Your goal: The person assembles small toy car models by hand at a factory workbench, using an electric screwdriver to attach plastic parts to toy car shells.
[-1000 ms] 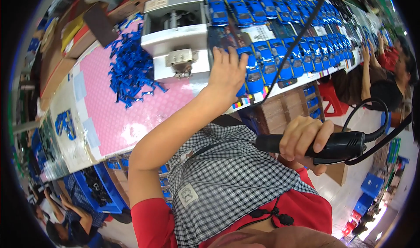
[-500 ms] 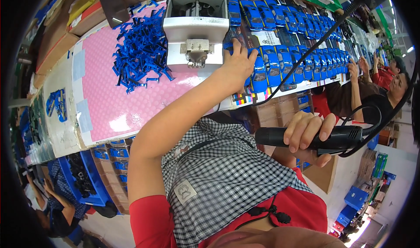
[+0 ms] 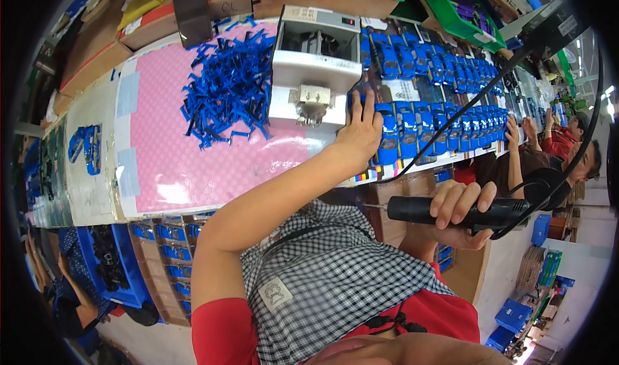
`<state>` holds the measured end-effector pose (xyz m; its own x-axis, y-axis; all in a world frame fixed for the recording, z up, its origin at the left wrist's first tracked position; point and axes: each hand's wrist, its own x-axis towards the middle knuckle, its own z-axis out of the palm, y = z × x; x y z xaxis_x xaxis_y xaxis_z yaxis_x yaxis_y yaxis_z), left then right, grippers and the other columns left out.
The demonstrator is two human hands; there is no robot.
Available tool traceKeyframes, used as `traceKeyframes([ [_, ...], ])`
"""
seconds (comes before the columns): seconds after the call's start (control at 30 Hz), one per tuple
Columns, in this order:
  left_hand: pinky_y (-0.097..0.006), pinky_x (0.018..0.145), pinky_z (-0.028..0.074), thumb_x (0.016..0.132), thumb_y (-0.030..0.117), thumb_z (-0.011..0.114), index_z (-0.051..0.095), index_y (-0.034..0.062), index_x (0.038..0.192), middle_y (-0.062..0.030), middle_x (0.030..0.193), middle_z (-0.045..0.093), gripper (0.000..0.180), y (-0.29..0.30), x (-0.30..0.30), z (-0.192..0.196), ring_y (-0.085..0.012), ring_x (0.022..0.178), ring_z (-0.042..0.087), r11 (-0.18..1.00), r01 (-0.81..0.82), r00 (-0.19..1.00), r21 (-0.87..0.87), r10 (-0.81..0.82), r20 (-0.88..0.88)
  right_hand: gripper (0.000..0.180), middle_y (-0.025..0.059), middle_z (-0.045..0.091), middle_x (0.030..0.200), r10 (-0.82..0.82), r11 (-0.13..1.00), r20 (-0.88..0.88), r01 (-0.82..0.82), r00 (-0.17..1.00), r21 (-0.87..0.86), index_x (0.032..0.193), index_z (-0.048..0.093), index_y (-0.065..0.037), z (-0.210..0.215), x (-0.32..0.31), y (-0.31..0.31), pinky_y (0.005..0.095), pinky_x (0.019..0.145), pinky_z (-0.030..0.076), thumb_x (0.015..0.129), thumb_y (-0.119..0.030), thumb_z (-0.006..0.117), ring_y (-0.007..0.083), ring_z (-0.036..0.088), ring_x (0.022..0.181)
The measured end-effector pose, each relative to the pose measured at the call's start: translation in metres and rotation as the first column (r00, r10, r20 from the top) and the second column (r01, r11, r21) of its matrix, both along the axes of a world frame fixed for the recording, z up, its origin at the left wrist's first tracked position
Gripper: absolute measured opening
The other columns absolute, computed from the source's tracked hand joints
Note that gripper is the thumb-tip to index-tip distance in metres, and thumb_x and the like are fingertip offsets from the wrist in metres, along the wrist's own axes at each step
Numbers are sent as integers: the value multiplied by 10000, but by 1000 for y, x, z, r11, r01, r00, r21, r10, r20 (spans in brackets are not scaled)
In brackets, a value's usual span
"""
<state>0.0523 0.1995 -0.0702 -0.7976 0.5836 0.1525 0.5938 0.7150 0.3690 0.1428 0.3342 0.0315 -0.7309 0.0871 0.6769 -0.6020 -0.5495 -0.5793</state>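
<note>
The left hand (image 3: 362, 135) is sitting fingers parted, hold unclear, beside blue toy cars (image 3: 388, 141) lining up rightward, probably for easy reach; the right hand (image 3: 459, 208) is gripping a black screwdriver (image 3: 410, 209), seemingly for control.

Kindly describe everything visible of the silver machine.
The silver machine is boxy and looks metal. It stands upright on the table, with an open bay on top, dark inside, a small red-marked panel at the back right and a shiny bracket in front. Blue pieces lie to its left, blue toy cars to its right. The left hand is close by; contact is unclear.
</note>
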Motion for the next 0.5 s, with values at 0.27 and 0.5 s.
traceKeyframes([
  [0.27, -617, 1092, 127, 508, 230, 843, 416, -154, 1119, -396, 1330, 275, 838, 3, -17, 33, -590, 1301, 134, 965, 174, 973, -198, -138, 183, 424, 34, 426, 637, -80, 995, 33, 82, 996, -56, 926, 352, -98, 8, 9, 3, 277, 493, 450, 841, -411, 626, 136, 470, 447],
  [0.5, -562, 1029, 309, 551, 79, 749, 479, -29, 1181, -281, 1396, 273, 694, -18, 43, 33, -489, 1303, 226, 980, 67, 945, 188, -1, -327, 396, 19, 430, 637, -139, 986, -16, 137, 990, -96, 930, 363, -98, 13, 13, 4, 265, 492, 437, 837, -380, 626, 112, 459, 443],
])
